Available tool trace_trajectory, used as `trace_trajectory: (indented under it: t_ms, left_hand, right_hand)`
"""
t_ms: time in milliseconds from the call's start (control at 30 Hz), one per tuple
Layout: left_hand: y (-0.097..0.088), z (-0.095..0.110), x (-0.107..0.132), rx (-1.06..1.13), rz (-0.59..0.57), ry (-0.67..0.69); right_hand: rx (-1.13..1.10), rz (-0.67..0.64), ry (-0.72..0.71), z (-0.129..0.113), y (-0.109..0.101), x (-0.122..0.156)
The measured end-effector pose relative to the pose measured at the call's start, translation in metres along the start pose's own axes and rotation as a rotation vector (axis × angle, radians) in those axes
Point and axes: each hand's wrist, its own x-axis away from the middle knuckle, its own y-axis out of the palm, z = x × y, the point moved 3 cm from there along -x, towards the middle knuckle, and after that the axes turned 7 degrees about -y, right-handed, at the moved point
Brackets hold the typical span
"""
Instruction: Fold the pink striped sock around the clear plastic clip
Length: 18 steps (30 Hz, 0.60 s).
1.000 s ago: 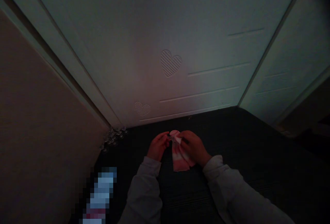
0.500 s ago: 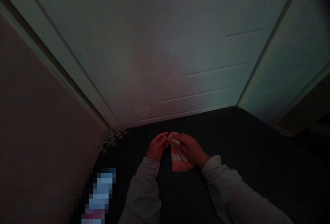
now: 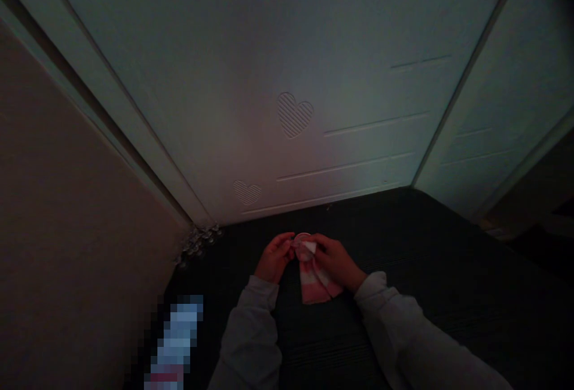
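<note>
In dim light a small pink-and-white striped sock [image 3: 314, 285] hangs between my two hands above a dark floor mat [image 3: 403, 294]. My left hand [image 3: 273, 258] pinches the sock's top edge from the left with closed fingers. My right hand [image 3: 334, 261] grips the same top edge from the right, fingers curled over the fabric. The sock's lower end rests near the mat between my grey sleeves.
A white panel with two embossed hearts [image 3: 293, 115] rises just beyond my hands, joined at right by another white panel [image 3: 506, 115]. A beige wall [image 3: 67, 228] stands at left. Small shiny beads [image 3: 197, 240] lie in the corner. A blurred-out patch [image 3: 174, 342] sits bottom left.
My hands and the sock have stayed in nearly the same place; my fingers have shifted slightly along the sock's top edge.
</note>
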Motion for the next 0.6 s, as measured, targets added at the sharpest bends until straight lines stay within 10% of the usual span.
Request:
trace_trajectory:
  t_ms: [600]
  left_hand:
    - [0.005,0.004,0.003,0.04,0.059,-0.03]
  right_hand:
    - [-0.126,0.002,0.119,0.015,0.008,-0.002]
